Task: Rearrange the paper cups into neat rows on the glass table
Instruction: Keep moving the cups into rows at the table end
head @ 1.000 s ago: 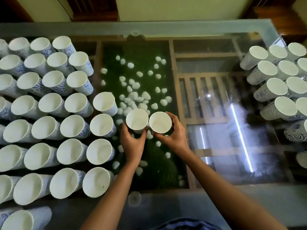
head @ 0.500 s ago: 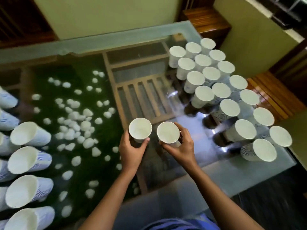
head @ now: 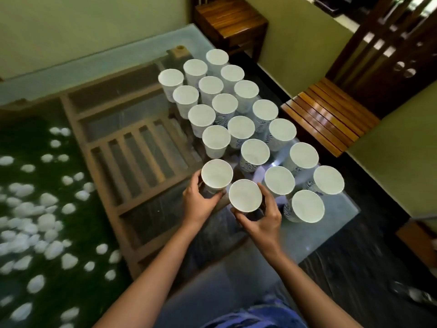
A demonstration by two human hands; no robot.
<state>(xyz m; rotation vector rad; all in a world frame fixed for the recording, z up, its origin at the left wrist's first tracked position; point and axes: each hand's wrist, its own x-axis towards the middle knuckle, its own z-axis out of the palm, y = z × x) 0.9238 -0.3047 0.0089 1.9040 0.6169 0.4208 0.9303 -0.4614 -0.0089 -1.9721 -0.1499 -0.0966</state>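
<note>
My left hand (head: 198, 203) grips a white paper cup (head: 216, 173) with blue wave print, held upright. Just to its right my right hand (head: 261, 220) grips a second paper cup (head: 245, 195) the same way. Both cups sit at the near left end of a block of several upright cups (head: 238, 114) standing in three diagonal rows on the glass table (head: 331, 233). The cup in my left hand lines up below the left row; the one in my right hand sits beside a standing cup (head: 279, 180). Whether the held cups touch the glass is hidden.
Under the glass lie a wooden slatted frame (head: 142, 150) and green turf with white pebbles (head: 35, 209). A slatted wooden bench (head: 331, 117) and a wooden side table (head: 230, 20) stand past the table's right edge. The table's near right corner (head: 354, 209) is close to the cups.
My view swung right, away from the left cup group. Both hands carried their cups rightward to the near end of the right-hand block of cups.
</note>
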